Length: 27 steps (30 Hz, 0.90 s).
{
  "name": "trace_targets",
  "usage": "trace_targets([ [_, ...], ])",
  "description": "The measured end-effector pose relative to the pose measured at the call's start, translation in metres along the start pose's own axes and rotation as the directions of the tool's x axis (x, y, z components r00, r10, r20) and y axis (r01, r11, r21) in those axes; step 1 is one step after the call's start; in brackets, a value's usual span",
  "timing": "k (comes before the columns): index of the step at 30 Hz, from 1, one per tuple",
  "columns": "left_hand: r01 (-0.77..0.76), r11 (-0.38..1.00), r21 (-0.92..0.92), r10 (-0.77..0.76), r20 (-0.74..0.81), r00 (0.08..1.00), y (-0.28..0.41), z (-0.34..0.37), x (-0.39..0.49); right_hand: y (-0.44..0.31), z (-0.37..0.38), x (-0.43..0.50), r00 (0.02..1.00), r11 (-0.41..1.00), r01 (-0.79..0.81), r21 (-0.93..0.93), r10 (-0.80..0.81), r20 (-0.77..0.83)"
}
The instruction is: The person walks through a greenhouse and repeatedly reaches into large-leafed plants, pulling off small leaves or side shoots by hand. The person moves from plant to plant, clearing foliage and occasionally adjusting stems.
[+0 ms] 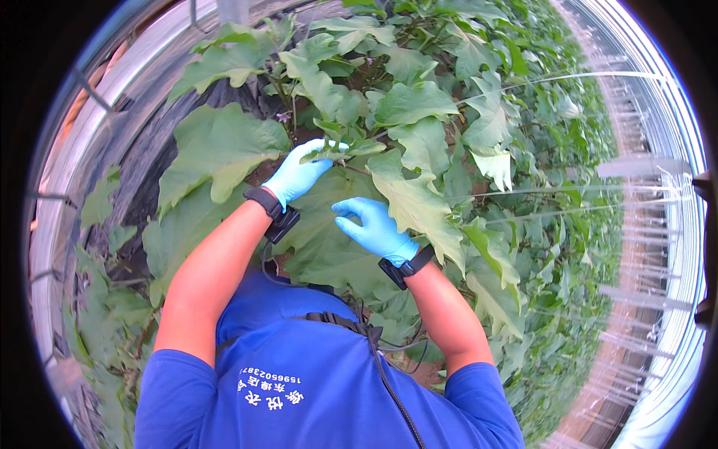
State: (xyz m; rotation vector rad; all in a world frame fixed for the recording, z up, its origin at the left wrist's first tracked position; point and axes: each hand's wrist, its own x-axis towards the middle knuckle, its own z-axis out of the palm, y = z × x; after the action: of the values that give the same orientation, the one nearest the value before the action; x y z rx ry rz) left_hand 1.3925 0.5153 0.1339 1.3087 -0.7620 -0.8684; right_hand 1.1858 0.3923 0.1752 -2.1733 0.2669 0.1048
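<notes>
My left hand (303, 168), in a light blue glove, is at the stem tip of a broad-leaved plant, with its thumb and fingers around a small leafy shoot (331, 152). My right hand (373, 224), gloved alike, hovers over a large green leaf (328, 230) with its fingers slightly curled and apart, and nothing shows in it. A lobed leaf (420, 202) hangs just beside the right hand. A small purple flower (283, 117) shows above the left hand. Both wrists wear black straps with small devices.
Dense leafy plants (538, 241) fill the right side, crossed by thin pale strings (561, 78). Another big leaf (219, 149) spreads to the left. Black ground film (185, 123) and a pale rail (61, 236) run along the left. Cables hang at my waist.
</notes>
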Motion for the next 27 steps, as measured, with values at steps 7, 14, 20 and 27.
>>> trace_targets([
  [7,-0.19,0.956,0.221,0.141,0.221,0.965,-0.01,-0.013,0.023,0.033,0.01,-0.007,0.991,0.957,-0.134,-0.257,0.127,-0.045],
  [14,-0.378,0.803,0.461,0.238,0.333,0.913,0.008,-0.013,0.02,0.055,0.032,-0.055,0.966,0.84,-0.23,-0.491,0.26,-0.008],
  [20,-0.338,0.844,0.416,0.164,0.4,0.902,0.011,-0.018,0.016,0.062,0.042,-0.076,0.928,0.818,-0.296,-0.493,0.369,0.055],
  [27,0.119,0.981,0.154,-0.155,0.248,0.956,0.017,-0.017,0.025,0.038,0.031,-0.122,0.965,0.955,-0.257,-0.146,0.246,-0.085],
])
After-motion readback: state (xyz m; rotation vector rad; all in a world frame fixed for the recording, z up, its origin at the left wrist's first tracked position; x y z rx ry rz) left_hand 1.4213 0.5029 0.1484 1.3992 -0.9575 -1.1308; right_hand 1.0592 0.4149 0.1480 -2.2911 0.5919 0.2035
